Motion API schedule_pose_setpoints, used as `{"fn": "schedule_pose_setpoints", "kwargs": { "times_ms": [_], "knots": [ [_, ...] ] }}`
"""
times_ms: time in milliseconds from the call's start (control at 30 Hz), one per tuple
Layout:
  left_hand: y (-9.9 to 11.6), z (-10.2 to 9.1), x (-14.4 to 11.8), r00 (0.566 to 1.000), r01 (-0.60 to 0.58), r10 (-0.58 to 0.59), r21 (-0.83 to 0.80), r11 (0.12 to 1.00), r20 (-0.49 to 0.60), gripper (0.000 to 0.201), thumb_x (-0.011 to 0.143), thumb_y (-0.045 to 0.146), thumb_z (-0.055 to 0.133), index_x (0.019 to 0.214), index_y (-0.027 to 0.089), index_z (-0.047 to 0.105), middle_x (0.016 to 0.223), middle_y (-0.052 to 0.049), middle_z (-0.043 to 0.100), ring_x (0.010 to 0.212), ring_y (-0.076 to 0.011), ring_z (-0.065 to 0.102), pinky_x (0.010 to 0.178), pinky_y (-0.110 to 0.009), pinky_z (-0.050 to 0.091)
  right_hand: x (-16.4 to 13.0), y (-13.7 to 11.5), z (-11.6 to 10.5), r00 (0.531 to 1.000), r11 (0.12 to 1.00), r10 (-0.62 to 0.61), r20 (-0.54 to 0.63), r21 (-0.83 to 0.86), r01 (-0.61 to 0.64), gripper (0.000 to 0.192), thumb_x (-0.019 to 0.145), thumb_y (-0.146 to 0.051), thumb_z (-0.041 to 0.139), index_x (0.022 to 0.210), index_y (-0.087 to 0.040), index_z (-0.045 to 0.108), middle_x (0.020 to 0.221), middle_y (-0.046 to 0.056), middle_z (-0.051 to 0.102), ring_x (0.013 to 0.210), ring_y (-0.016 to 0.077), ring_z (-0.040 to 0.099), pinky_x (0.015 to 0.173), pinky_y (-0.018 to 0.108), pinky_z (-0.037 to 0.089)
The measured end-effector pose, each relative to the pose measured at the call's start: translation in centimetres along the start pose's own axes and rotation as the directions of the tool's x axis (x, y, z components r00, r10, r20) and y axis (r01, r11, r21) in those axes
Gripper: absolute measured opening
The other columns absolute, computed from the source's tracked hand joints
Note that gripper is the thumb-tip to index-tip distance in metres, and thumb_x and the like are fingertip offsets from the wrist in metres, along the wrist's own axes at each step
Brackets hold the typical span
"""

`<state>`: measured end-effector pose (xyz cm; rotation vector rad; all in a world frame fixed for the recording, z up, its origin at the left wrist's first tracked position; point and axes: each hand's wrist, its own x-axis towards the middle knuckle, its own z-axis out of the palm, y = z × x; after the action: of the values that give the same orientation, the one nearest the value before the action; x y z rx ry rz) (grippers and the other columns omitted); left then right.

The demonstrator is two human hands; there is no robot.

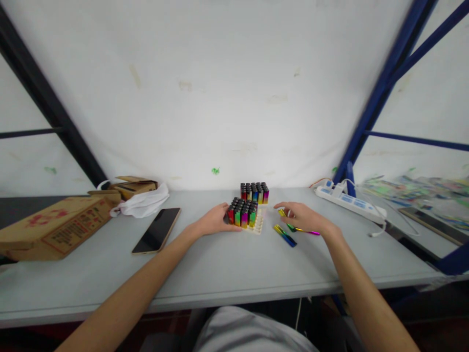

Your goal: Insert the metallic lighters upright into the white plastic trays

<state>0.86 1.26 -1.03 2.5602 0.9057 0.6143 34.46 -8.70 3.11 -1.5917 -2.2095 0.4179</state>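
The left hand (214, 221) lies on the table (234, 266) with its fingers curled against the left side of the near block of lighters (242, 214). These stand upright, packed in rows on a white tray (259, 226) whose right-hand slots show bare. It looks like a bracing hold, but whether the fingers actually clamp the block or only lean on it cannot be told.

The right hand (304, 218) rests palm down just right of the tray. Its fingers are loosely bent over a yellow-green lighter (282, 213), their tips touching or nearly touching it; whether the lighter is pinched is not clear. A pink-tipped lighter (307, 231) pokes out from under the palm, and a blue-and-yellow lighter (285, 235) lies loose on the table beside the hand.

Judging by this, the work in hand is the handling of single loose lighters next to the part-filled tray, with the tray held steady. Lifting one would call for a fine pinch across its narrow body and turning it upright.

Both forearms reach forward, converging on the tray, wrists low.

A second block of lighters (254, 192) stands behind the first. A phone (157, 230), a white bag (142, 203) and a cardboard box (54, 227) lie to the left, a power strip (350, 201) to the right.
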Motion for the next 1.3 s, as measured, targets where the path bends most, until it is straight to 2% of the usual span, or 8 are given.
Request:
{"fn": "schedule_pose_setpoints", "kwargs": {
  "times_ms": [133,367,567,667,800,967,1133,1300],
  "knots": [
    [0.1,0.0,0.0,1.0,0.007,-0.007,0.021,1.0,-0.012,0.066,0.066,0.073,0.08,0.103,0.018,0.074,0.097,-0.007,0.072,0.093,-0.0292,0.067,0.085,-0.035,0.054,-0.2,-0.8,-0.7,0.995,0.928,-0.069,-0.079,0.36,0.093,0.032,0.091,-0.044,0.066,0.11,-0.018,0.069,0.091,0.006,0.074,0.08,0.02,0.069,0.079,0.034,0.055],
    [0.4,-0.1,-0.1,1.0,0.008,-0.007,0.052,0.999,-0.013,0.067,0.067,0.074,0.079,0.103,0.018,0.074,0.1,-0.008,0.072,0.092,-0.0285,0.067,0.086,-0.037,0.054,0.4,-2.1,0.3,0.984,0.587,0.081,-0.161,0.805,0.084,0.041,0.075,-0.047,0.087,0.083,-0.021,0.057,0.091,0.007,0.075,0.085,0.0218,0.074,0.087,0.042,0.059],
    [0.5,-0.1,-0.1,1.0,0.005,-0.005,0.054,0.999,-0.002,0.067,0.069,0.074,0.078,0.105,0.017,0.074,0.104,-0.009,0.072,0.093,-0.0288,0.067,0.087,-0.038,0.054,1.0,-4.9,1.5,0.994,0.392,0.06,-0.093,0.918,0.062,0.057,0.071,-0.034,0.089,0.122,-0.028,0.064,0.109,0.001,0.069,0.089,0.0196,0.073,0.094,0.043,0.057],
    [0.5,-0.1,-0.1,1.0,0.014,-0.014,0.06,0.998,-0.003,0.068,0.068,0.073,0.079,0.107,0.017,0.073,0.105,-0.01,0.072,0.093,-0.0286,0.067,0.088,-0.038,0.054,1.2,-6.2,2.1,0.997,0.361,0.072,-0.032,0.933,0.003,0.048,0.073,-0.032,0.085,0.117,-0.024,0.068,0.101,0.001,0.068,0.086,0.0172,0.068,0.093,0.04,0.056],
    [0.6,-0.1,-0.1,1.0,0.018,-0.017,0.046,0.999,-0.009,0.068,0.067,0.072,0.08,0.108,0.018,0.074,0.104,-0.009,0.072,0.094,-0.0291,0.067,0.088,-0.038,0.054,1.6,-6.9,3.2,0.999,0.41,0.028,-0.039,0.912,0.023,0.029,0.081,-0.042,0.076,0.095,-0.02,0.063,0.078,-0.002,0.06,0.074,0.0142,0.059,0.077,0.031,0.05],
    [0.7,-0.1,-0.1,1.0,0.013,-0.013,0.027,1.0,-0.006,0.068,0.068,0.072,0.08,0.108,0.018,0.074,0.105,-0.01,0.072,0.095,-0.0304,0.068,0.088,-0.038,0.055,2.1,-7.0,4.5,0.997,0.511,0.062,-0.054,0.859,0.014,0.044,0.087,-0.064,0.062,0.102,-0.025,0.047,0.079,-0.004,0.057,0.054,0.0092,0.038,0.052,0.025,0.032],
    [0.9,-0.2,-0.1,1.0,0.016,-0.016,0.016,1.0,-0.005,0.066,0.068,0.071,0.08,0.107,0.018,0.074,0.104,-0.009,0.072,0.093,-0.0293,0.067,0.087,-0.038,0.055,2.6,-7.0,5.4,0.989,0.681,0.098,-0.113,0.732,0.017,0.051,0.088,-0.076,0.051,0.088,-0.025,0.044,0.06,-0.009,0.034,0.052,0.0112,0.03,0.049,0.024,0.025],
    [0.9,-0.2,-0.1,0.999,0.047,-0.047,0.039,0.998,0.009,0.07,0.068,0.072,0.08,0.111,0.017,0.072,0.104,-0.01,0.072,0.093,-0.0304,0.068,0.086,-0.039,0.055,2.6,-7.0,5.5,0.962,0.859,0.084,-0.261,0.508,0.062,0.056,0.093,-0.071,0.045,0.066,-0.022,0.043,0.061,-0.004,0.037,0.059,0.0125,0.036,0.055,0.027,0.028]
  ]
}}
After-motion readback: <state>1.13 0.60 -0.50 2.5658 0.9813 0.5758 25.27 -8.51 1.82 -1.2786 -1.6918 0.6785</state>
